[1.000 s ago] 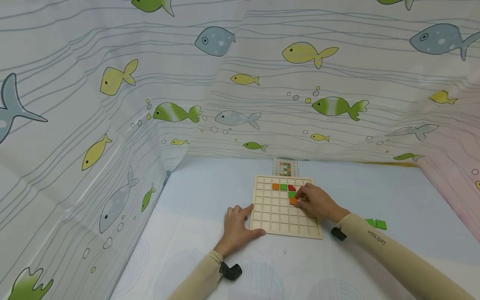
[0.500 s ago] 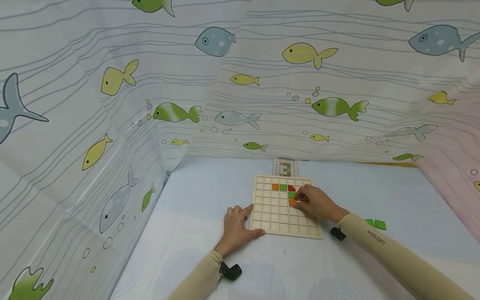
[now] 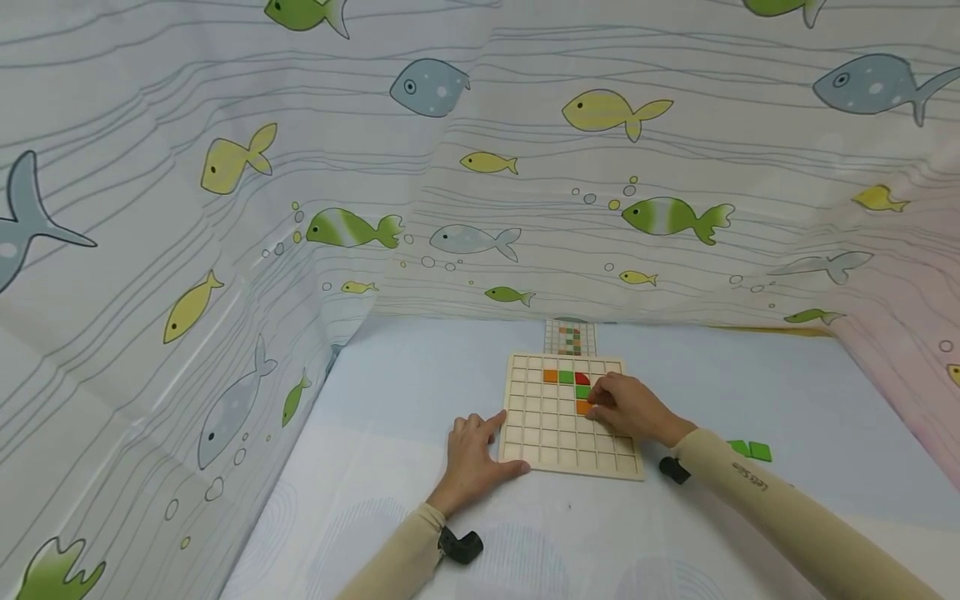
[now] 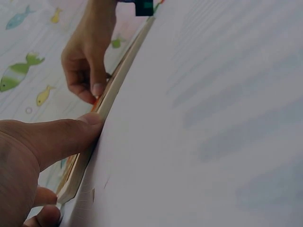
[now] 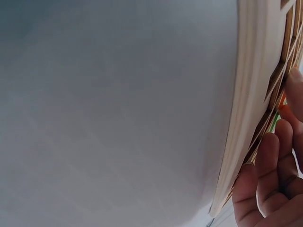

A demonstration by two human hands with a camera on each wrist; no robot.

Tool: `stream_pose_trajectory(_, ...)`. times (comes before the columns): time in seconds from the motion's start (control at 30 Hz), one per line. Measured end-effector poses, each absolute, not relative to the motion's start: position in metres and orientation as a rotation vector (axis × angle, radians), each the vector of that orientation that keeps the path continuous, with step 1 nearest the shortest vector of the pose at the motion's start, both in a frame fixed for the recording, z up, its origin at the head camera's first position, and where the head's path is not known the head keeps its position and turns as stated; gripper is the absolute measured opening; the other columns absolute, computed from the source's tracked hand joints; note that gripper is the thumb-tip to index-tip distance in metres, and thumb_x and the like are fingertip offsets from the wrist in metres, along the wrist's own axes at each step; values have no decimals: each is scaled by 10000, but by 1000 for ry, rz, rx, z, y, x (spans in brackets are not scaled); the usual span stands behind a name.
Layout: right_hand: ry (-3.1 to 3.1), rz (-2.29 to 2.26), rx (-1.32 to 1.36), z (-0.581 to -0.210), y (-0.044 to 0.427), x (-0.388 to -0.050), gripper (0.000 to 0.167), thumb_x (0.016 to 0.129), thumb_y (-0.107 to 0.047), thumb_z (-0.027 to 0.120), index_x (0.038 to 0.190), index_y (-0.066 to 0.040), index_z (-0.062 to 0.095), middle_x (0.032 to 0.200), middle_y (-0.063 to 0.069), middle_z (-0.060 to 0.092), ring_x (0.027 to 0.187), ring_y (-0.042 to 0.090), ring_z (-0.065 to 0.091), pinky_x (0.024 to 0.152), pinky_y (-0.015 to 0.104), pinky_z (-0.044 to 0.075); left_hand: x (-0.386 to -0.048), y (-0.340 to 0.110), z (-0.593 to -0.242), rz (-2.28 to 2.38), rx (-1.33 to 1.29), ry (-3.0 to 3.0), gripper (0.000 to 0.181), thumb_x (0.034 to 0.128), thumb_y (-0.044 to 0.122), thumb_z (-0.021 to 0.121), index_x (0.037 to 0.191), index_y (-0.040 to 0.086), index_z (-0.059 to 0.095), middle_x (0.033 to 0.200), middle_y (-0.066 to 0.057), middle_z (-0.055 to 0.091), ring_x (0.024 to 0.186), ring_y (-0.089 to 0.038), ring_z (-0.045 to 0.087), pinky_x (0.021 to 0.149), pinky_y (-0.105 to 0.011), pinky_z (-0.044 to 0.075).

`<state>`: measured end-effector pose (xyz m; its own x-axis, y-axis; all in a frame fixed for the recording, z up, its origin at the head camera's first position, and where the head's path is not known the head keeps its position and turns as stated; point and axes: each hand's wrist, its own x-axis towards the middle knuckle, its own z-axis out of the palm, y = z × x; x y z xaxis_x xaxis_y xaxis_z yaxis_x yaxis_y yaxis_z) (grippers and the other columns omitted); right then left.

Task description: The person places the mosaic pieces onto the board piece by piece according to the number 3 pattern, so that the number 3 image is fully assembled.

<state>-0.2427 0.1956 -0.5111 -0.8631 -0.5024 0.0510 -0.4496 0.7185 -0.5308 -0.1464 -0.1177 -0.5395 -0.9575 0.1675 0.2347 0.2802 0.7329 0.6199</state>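
A wooden grid board (image 3: 540, 433) lies flat on the table. Its upper rows hold an orange tile (image 3: 551, 376), a green tile (image 3: 566, 377) and a red round-edged tile (image 3: 581, 379). Below the red one come a second green tile (image 3: 582, 392) and a second orange square tile (image 3: 582, 407). My right hand (image 3: 632, 407) pinches that lower orange tile at its right side, by thumb and forefinger, partly covering it. My left hand (image 3: 472, 462) rests at the board's near left corner, the straight thumb (image 4: 71, 135) pressed on the front edge and the fingers along the left side.
Behind the board lies a small printed grid card (image 3: 570, 339) with a coloured pattern. Loose green tiles (image 3: 760, 452) lie on the table beyond my right forearm, partly hidden by the sleeve. A fish-print curtain (image 3: 480, 192) surrounds the table at the back and sides.
The lower orange tile has shifted slightly left and toward me, settling flatter beneath the green one. My right hand moves a little with it; the left hand stays in place.
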Motion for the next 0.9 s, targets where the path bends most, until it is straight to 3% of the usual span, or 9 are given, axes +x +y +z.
stream_pose_trajectory(0.3, 2825, -859, -771, -512, 195, -243, 173, 956, -238, 805, 1039, -111, 723, 977, -29, 678, 840, 108, 554, 751, 273, 498, -147, -117, -539, -1021, -356, -2791, 923, 699, 464, 958, 1447, 25, 643, 869, -18, 479, 837, -127, 275, 792, -310, 232)
stream_pose_trajectory(0.6, 2827, -877, -810, -513, 196, -241, 142, 959, -188, 798, 1054, -105, 732, 981, -40, 694, 857, 86, 589, 782, 289, 533, -145, -117, -537, -1065, -344, -2795, 918, 702, 446, 962, 1452, 26, 639, 872, -30, 475, 839, -139, 264, 783, -310, 219)
stream_pose_trajectory(0.9, 2863, -891, -808, -511, 197, -240, 171, 928, -232, 837, 1037, -124, 761, 971, -50, 697, 853, 88, 600, 771, 293, 531, -147, -116, -538, -1049, -338, -2800, 920, 704, 449, 961, 1452, 23, 638, 869, -33, 477, 839, -132, 262, 792, -307, 217)
